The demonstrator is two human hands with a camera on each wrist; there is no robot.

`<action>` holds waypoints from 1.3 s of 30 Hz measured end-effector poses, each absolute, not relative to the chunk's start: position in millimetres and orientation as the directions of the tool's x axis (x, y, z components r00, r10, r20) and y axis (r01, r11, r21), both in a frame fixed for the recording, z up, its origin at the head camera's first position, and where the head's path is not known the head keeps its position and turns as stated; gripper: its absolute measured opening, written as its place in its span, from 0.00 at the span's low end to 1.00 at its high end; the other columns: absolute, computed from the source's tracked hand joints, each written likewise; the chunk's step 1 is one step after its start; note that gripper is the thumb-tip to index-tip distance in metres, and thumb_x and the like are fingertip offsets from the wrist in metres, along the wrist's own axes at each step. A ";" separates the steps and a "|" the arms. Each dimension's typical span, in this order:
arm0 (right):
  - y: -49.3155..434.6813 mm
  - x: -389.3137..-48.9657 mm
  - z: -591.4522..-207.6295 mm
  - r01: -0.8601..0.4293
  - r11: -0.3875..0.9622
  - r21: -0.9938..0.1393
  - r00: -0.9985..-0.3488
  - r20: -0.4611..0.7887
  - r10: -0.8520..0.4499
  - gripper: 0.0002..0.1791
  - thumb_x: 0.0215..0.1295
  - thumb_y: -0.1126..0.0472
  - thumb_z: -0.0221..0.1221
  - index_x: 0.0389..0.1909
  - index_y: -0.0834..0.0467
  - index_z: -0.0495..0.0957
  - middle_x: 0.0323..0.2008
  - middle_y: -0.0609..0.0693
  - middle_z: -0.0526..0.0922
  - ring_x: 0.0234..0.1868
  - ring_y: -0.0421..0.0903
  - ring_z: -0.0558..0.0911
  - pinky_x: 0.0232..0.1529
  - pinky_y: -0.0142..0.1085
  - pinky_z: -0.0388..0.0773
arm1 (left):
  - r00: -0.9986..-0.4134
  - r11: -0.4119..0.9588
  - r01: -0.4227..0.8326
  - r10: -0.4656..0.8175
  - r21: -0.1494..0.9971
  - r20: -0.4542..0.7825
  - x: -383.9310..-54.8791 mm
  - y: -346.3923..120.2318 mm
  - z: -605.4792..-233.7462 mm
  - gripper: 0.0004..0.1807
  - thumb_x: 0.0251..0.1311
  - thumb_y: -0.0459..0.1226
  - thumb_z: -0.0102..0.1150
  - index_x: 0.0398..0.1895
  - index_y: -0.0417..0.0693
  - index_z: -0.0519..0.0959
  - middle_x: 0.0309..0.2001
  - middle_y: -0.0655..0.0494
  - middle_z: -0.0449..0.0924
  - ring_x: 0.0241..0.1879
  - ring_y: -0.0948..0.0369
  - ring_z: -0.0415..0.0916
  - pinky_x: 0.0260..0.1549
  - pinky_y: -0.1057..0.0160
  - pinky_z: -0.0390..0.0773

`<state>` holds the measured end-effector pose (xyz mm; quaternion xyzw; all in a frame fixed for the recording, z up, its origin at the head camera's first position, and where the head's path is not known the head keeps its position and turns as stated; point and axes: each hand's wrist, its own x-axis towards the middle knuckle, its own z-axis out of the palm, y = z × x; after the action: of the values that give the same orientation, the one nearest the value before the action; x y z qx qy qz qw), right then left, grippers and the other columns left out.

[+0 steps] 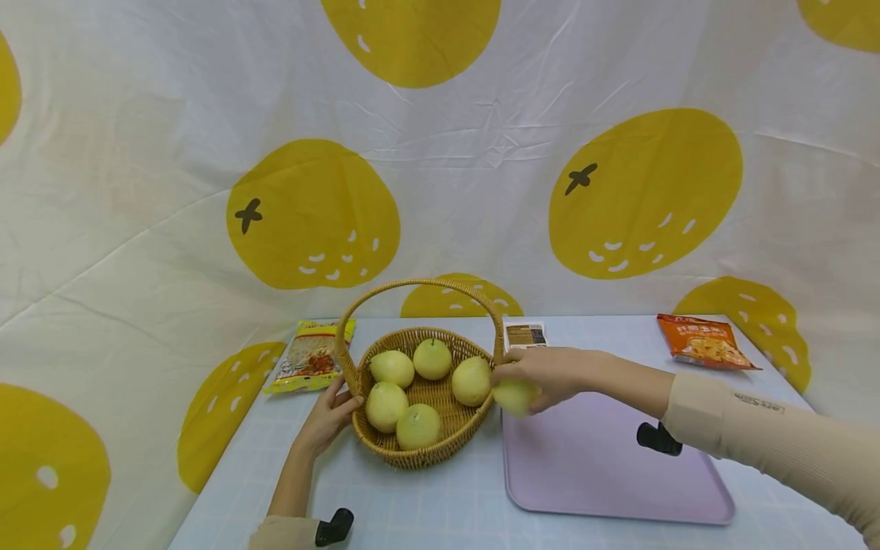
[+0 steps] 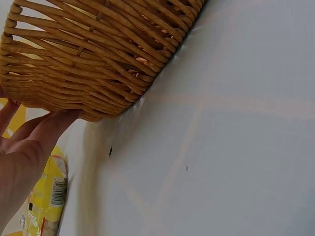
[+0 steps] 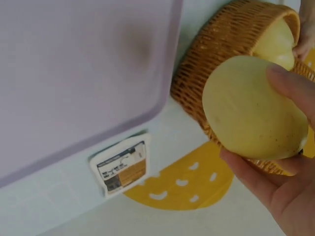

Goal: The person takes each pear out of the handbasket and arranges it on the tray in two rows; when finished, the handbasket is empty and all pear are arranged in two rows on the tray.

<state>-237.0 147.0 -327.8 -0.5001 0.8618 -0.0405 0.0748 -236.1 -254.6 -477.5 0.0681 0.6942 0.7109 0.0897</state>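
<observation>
My right hand (image 1: 550,373) grips a pale yellow-green pear (image 3: 248,110) between thumb and fingers. The pear is over the left edge of the lilac tray (image 1: 612,466), right beside the basket's right rim. A wicker basket (image 1: 440,451) with a tall arched handle (image 1: 428,282) stands on the table, holding several similar pears, among them one (image 1: 419,426) at the front and one (image 1: 471,381) at the right. With my left hand (image 1: 326,420) I hold the basket's left rim. In the left wrist view, its fingers (image 2: 42,130) lie against the woven wall.
A yellow food packet (image 1: 311,357) lies behind my left hand. At the back right is an orange snack bag (image 1: 704,341). A small white packet with a brown label (image 3: 122,167) lies behind the tray. A white curtain printed with yellow fruit (image 1: 481,153) hangs behind the table.
</observation>
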 end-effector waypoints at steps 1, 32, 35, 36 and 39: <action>149.8 -237.3 -328.4 -0.852 0.503 -0.145 -0.495 -0.090 -0.864 0.29 0.46 0.63 0.69 0.52 0.48 0.74 0.48 0.52 0.75 0.44 0.48 0.77 0.45 0.41 0.75 | -0.975 -0.021 -0.035 0.222 0.999 -0.029 -236.3 -254.8 -477.9 0.39 0.66 0.29 0.48 0.75 0.43 0.41 0.67 0.26 0.52 0.56 0.52 0.71 0.45 0.61 0.77; 195.8 -278.0 -404.0 -0.738 0.627 -0.247 -0.641 -0.032 -0.767 0.28 0.44 0.69 0.69 0.50 0.56 0.75 0.46 0.57 0.75 0.42 0.51 0.76 0.45 0.46 0.75 | -0.975 -0.033 -0.034 0.222 0.999 -0.026 -237.0 -254.6 -479.4 0.39 0.66 0.29 0.48 0.75 0.43 0.41 0.67 0.26 0.53 0.56 0.53 0.70 0.45 0.60 0.77; 194.0 -278.3 -407.1 -0.744 0.622 -0.245 -0.634 -0.036 -0.773 0.28 0.43 0.68 0.69 0.50 0.56 0.76 0.46 0.56 0.75 0.42 0.50 0.76 0.44 0.46 0.75 | -0.974 -0.032 -0.031 0.226 0.999 -0.023 -237.4 -254.7 -480.0 0.38 0.66 0.29 0.48 0.75 0.43 0.41 0.67 0.26 0.53 0.56 0.53 0.70 0.45 0.60 0.77; 193.5 -278.6 -407.9 -0.744 0.622 -0.244 -0.633 -0.039 -0.773 0.28 0.43 0.68 0.69 0.50 0.56 0.76 0.46 0.56 0.75 0.42 0.50 0.76 0.44 0.46 0.75 | -0.974 -0.033 -0.029 0.225 0.999 -0.021 -237.3 -254.7 -480.1 0.39 0.66 0.29 0.48 0.75 0.43 0.41 0.67 0.26 0.53 0.56 0.53 0.70 0.45 0.60 0.77; 192.5 -279.8 -409.8 -0.743 0.628 -0.230 -0.636 -0.049 -0.770 0.28 0.43 0.67 0.69 0.50 0.55 0.76 0.47 0.56 0.75 0.41 0.49 0.76 0.43 0.45 0.75 | -0.975 -0.029 -0.024 0.220 0.999 -0.017 -237.2 -254.8 -480.1 0.39 0.66 0.29 0.48 0.75 0.43 0.41 0.66 0.26 0.53 0.57 0.51 0.70 0.45 0.60 0.77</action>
<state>-279.8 192.5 -409.8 -0.4207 0.8994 -0.0945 0.0712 -237.2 -254.8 -480.1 0.0709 0.6917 0.7136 0.0853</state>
